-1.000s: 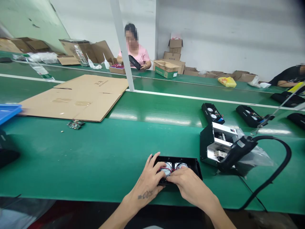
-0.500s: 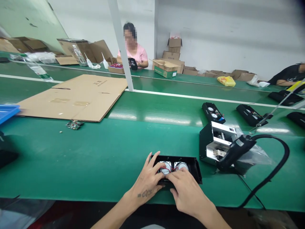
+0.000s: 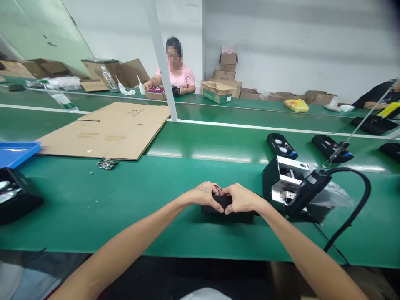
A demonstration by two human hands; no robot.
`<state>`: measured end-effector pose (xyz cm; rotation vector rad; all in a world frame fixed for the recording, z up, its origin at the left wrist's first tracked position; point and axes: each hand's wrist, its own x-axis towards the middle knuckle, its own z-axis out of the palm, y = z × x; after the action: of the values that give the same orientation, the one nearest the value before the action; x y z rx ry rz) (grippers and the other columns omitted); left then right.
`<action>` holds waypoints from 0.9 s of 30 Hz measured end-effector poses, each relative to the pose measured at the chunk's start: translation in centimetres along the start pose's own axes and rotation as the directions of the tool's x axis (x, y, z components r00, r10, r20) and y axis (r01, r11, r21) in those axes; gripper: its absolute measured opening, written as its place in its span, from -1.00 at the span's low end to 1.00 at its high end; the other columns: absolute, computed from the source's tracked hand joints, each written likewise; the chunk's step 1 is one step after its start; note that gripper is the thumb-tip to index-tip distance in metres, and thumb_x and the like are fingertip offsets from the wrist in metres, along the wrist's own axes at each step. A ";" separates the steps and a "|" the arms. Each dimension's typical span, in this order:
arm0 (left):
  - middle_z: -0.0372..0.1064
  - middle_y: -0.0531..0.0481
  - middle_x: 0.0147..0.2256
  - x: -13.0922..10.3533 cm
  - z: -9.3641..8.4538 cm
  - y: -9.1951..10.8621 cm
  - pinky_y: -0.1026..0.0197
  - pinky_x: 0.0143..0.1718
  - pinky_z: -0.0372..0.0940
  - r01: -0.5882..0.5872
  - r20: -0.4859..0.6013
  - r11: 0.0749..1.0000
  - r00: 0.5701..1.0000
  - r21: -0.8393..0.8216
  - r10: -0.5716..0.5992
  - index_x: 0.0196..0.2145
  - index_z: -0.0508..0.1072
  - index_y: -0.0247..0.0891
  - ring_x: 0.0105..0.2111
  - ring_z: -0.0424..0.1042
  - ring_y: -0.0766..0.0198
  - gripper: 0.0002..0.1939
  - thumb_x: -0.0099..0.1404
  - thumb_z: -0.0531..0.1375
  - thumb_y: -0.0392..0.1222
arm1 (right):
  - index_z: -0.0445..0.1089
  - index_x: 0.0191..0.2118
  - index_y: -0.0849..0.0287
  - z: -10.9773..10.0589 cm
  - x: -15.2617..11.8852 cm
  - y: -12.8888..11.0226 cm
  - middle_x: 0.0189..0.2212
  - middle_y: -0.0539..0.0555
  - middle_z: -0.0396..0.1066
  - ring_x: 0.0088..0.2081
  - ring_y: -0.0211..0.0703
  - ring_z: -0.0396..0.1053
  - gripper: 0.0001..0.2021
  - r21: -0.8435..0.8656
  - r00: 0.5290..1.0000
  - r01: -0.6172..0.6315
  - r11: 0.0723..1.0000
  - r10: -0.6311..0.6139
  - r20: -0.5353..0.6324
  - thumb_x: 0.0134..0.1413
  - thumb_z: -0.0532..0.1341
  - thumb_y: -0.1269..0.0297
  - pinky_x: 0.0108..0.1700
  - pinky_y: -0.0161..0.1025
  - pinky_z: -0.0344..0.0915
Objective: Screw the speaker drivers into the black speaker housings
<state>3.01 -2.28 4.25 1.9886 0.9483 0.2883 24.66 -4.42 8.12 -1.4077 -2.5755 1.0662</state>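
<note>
Head cam: L hand (image 3: 208, 195) & R hand (image 3: 240, 197) both clamped on black casing (image 3: 234, 217), fingers curled over its top edge, thumbs on near wall, tips almost meeting at centre. Fingertips mostly hidden, so can't tell what they touch inside; bit of red wire (image 3: 219, 188) shows btwn the hands. Casing sits on green tabletop (image 3: 131, 216), near front edge, just L of black-and-silver unit (image 3: 270, 180) & black tool (image 3: 308, 193) w/ thick cable. Small circuit board (image 3: 106, 163) well off to L, by cardboard sheet (image 3: 112, 129).

Vs 0.5 s ago: casing then lay open side up, 2 round parts in sight, fingers on/by them; now near wall faces cam & hides them. Thumbs now up front. Co-worker's hand (image 3: 148, 85) has gone to box of red bits (image 3: 156, 95).
</note>
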 end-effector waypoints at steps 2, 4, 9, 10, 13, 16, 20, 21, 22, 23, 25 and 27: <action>0.56 0.04 -0.25 0.0 0.2 0.0 0.23 -0.27 0.30 0.000 0.008 1.000 1.000 -0.015 0.000 -0.65 0.46 -0.19 -0.13 0.54 0.13 -0.53 -0.01 0.53 0.17 | 0.54 -0.32 0.11 0.4 -0.2 0.0 -0.48 -0.12 0.43 -0.42 -0.22 0.32 -0.78 0.011 1.000 0.007 1.000 -0.007 -0.017 -0.14 0.52 0.30 -0.41 -0.28 0.07; 0.56 0.04 -0.26 0.0 0.4 0.0 0.21 -0.23 0.30 0.001 0.014 1.000 1.000 -0.025 -0.001 -0.65 0.45 -0.19 -0.09 0.54 0.10 -0.54 -0.03 0.54 0.15 | 0.54 -0.32 0.11 0.8 -0.4 0.0 -0.50 -0.13 0.40 -0.45 -0.24 0.28 -0.80 0.016 0.999 0.007 1.000 -0.007 -0.035 -0.13 0.49 0.32 -0.41 -0.28 0.05; 0.57 0.03 -0.25 -0.1 0.2 0.2 0.21 -0.15 0.32 0.002 0.044 0.999 0.999 -0.041 0.000 -0.64 0.47 -0.18 -0.02 0.53 0.07 -0.60 -0.01 0.55 0.06 | 0.56 -0.34 0.11 1.2 -0.6 0.3 -0.53 -0.10 0.38 -0.48 -0.23 0.20 -0.84 0.002 0.999 0.012 1.000 -0.012 -0.045 -0.12 0.48 0.31 -0.43 -0.24 -0.01; 0.57 0.03 -0.24 -0.1 0.1 0.2 0.21 -0.14 0.33 0.003 0.052 0.999 0.999 -0.044 0.000 -0.63 0.49 -0.18 0.00 0.52 0.07 -0.61 -0.01 0.55 0.05 | 0.57 -0.32 0.10 1.2 -0.6 0.4 -0.52 -0.10 0.40 -0.49 -0.23 0.20 -0.82 -0.004 0.999 0.011 1.000 -0.012 -0.043 -0.12 0.48 0.30 -0.43 -0.23 -0.02; 0.58 0.02 -0.19 -0.2 0.0 0.2 0.21 -0.15 0.33 0.010 0.071 0.999 0.997 -0.051 -0.006 -0.62 0.51 -0.18 0.02 0.52 0.06 -0.61 0.01 0.55 0.08 | 0.60 -0.25 0.10 1.6 -0.6 0.6 -0.51 -0.08 0.43 -0.51 -0.22 0.19 -0.75 -0.018 0.999 -0.001 1.000 0.000 -0.041 -0.12 0.52 0.20 -0.45 -0.22 -0.03; 0.57 0.02 -0.17 -0.1 0.0 0.0 0.21 -0.18 0.33 0.031 0.094 0.998 0.995 -0.057 -0.025 -0.61 0.53 -0.18 -0.01 0.52 0.07 -0.61 -0.01 0.56 0.11 | 0.62 -0.21 0.10 1.8 -0.6 0.8 -0.51 -0.07 0.44 -0.53 -0.21 0.20 -0.69 -0.025 0.999 -0.016 1.000 0.015 -0.033 -0.11 0.53 0.13 -0.46 -0.22 -0.03; 0.55 0.03 -0.16 0.1 0.0 -0.2 0.23 -0.21 0.33 0.058 0.116 0.996 0.992 -0.071 -0.049 -0.61 0.54 -0.18 -0.03 0.51 0.09 -0.62 -0.05 0.57 0.08 | 0.62 -0.23 0.08 1.9 -0.6 1.0 -0.51 -0.07 0.45 -0.53 -0.22 0.21 -0.74 -0.026 0.999 -0.018 1.000 0.017 -0.030 -0.07 0.50 0.14 -0.46 -0.23 -0.03; 0.55 0.03 -0.16 0.1 0.0 -0.2 0.23 -0.21 0.33 0.063 0.116 0.995 0.992 -0.074 -0.054 -0.61 0.54 -0.18 -0.04 0.51 0.10 -0.62 -0.05 0.57 0.08 | 0.61 -0.25 0.07 1.8 -0.6 1.1 -0.51 -0.07 0.46 -0.52 -0.22 0.22 -0.76 -0.025 0.999 -0.017 1.000 0.016 -0.031 -0.07 0.49 0.14 -0.46 -0.23 -0.03; 0.55 0.03 -0.15 0.1 0.0 -0.2 0.23 -0.21 0.32 0.067 0.114 0.995 0.992 -0.077 -0.058 -0.61 0.54 -0.18 -0.05 0.51 0.11 -0.62 -0.05 0.57 0.08 | 0.60 -0.27 0.06 1.8 -0.6 1.1 -0.51 -0.08 0.46 -0.52 -0.22 0.23 -0.79 -0.024 0.999 -0.016 1.000 0.016 -0.032 -0.06 0.48 0.15 -0.46 -0.23 -0.03; 0.55 0.03 -0.14 0.1 0.0 -0.1 0.22 -0.21 0.32 0.070 0.113 0.994 0.992 -0.080 -0.060 -0.61 0.54 -0.18 -0.07 0.51 0.12 -0.62 -0.05 0.57 0.08 | 0.58 -0.29 0.06 1.8 -0.6 1.1 -0.51 -0.08 0.46 -0.52 -0.22 0.24 -0.80 -0.024 0.999 -0.016 1.000 0.015 -0.032 -0.06 0.48 0.15 -0.47 -0.23 -0.02; 0.54 0.03 -0.13 0.1 -0.1 -0.1 0.21 -0.21 0.31 0.070 0.111 0.994 0.992 -0.086 -0.061 -0.61 0.53 -0.19 -0.09 0.51 0.13 -0.61 -0.05 0.56 0.09 | 0.57 -0.32 0.05 1.7 -0.6 1.1 -0.52 -0.09 0.47 -0.53 -0.22 0.24 -0.82 -0.029 0.999 -0.018 0.999 0.017 -0.034 -0.07 0.47 0.16 -0.47 -0.23 -0.02; 0.53 0.02 -0.13 0.1 -0.1 -0.2 0.20 -0.23 0.29 0.067 0.109 0.993 0.992 -0.094 -0.057 -0.61 0.52 -0.19 -0.10 0.51 0.13 -0.60 -0.06 0.56 0.10 | 0.56 -0.33 0.04 1.8 -0.5 1.0 -0.53 -0.09 0.45 -0.53 -0.21 0.24 -0.82 -0.041 0.999 -0.019 0.999 0.018 -0.044 -0.08 0.47 0.16 -0.47 -0.22 -0.01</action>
<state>2.98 -2.09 4.14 1.8625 0.9094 0.1888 25.16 -5.45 6.31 -1.4496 -2.5732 0.9787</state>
